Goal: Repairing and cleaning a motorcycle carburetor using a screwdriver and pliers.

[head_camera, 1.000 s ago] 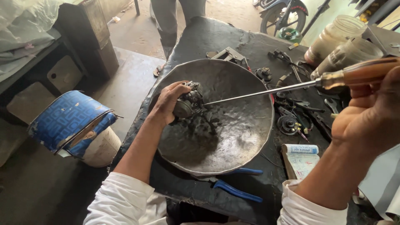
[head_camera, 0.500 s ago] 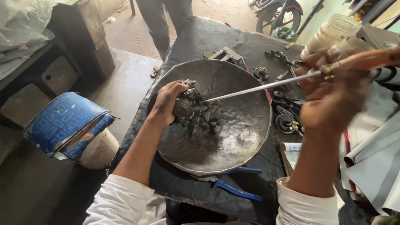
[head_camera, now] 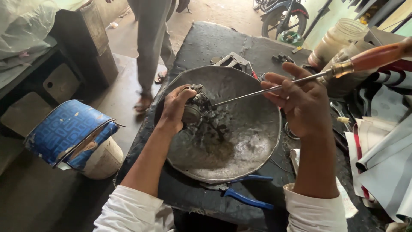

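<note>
Curling round a small, greasy grey metal engine part (head_camera: 195,107), the left hand (head_camera: 176,109) keeps a closed grip on it, holding it against the upper left inner wall of the wide, dented grey metal basin (head_camera: 244,141) that sits on the black worktop (head_camera: 214,41). The right hand (head_camera: 302,103) has its fingers spread loosely, its grip half open, with the thin steel shaft of a long screwdriver with a reddish-brown wooden handle (head_camera: 300,79) resting across the fingers; the tip meets the part. Blue-handled pliers (head_camera: 246,197) lie just below the basin's near rim. Compared with half a second ago, the right hand has loosened from a fist near the handle and slid down the shaft, and a standing person's grey trouser legs (head_camera: 152,38) have come closer beside the worktop.
</note>
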